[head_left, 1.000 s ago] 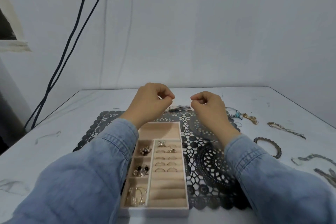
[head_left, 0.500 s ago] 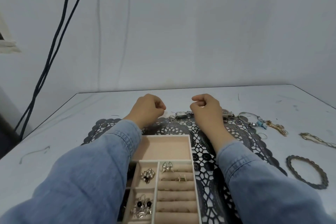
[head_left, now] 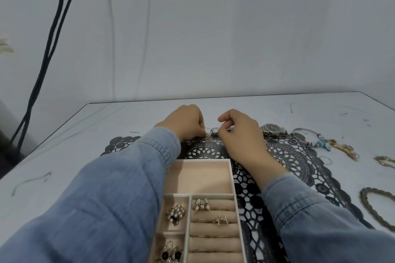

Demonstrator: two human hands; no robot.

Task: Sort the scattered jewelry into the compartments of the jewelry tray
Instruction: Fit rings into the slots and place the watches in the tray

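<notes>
White table (head_left: 64, 156) set against a plain pale wall (head_left: 213, 28); two dark cables (head_left: 51, 38) hung at far left. Black lace mat (head_left: 299, 160) laid under the jewelry tray (head_left: 232, 177) at near centre. Loose jewelry scattered far right: watch (head_left: 273, 130), bracelet (head_left: 372, 205). Left hand (head_left: 186, 121) curled, fingertips pinched on a small ring (head_left: 207, 135). Right hand (head_left: 239, 132) curled beside a small square watch (head_left: 214, 130); grip cannot be told.

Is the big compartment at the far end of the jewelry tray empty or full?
Empty. The big compartment shows only bare pink lining, while the smaller sections nearer the person hold rings and earrings.
</notes>
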